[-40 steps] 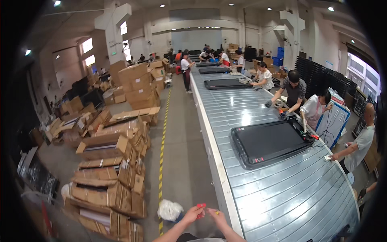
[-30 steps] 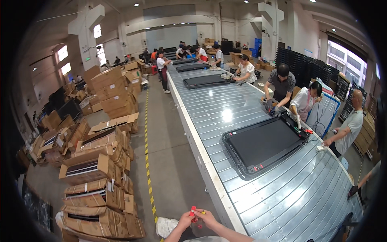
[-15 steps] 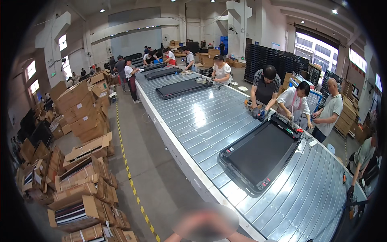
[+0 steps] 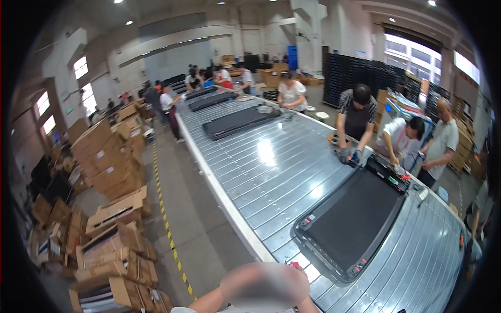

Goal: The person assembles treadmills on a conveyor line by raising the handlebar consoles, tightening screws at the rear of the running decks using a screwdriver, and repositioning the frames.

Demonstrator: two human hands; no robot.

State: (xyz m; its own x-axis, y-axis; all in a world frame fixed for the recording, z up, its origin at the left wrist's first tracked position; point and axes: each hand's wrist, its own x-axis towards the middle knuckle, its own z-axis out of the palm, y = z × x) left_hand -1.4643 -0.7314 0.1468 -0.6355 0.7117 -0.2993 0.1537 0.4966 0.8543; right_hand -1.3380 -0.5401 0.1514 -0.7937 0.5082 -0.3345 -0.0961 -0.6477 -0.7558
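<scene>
My left hand and my right hand are at the lower middle, by the near edge of the long metal-topped table. A blurred patch covers most of both hands, so their fingers and anything in them are hidden. A small red thing shows just above the patch, beside my right hand; I cannot tell whether it is held or lies on the table. To the right of my hands, a large dark framed panel lies flat on the slats, with small red-and-white pieces at its near corners.
Across the table, a person in a striped shirt and one in white work at the panel's far end. More dark panels lie farther along. Opened cartons are stacked left, past a yellow-black floor line.
My view has shifted, so the near panel sits lower and farther right. My forearms are farther into view and wider apart. The small red thing now shows beside my right hand.
</scene>
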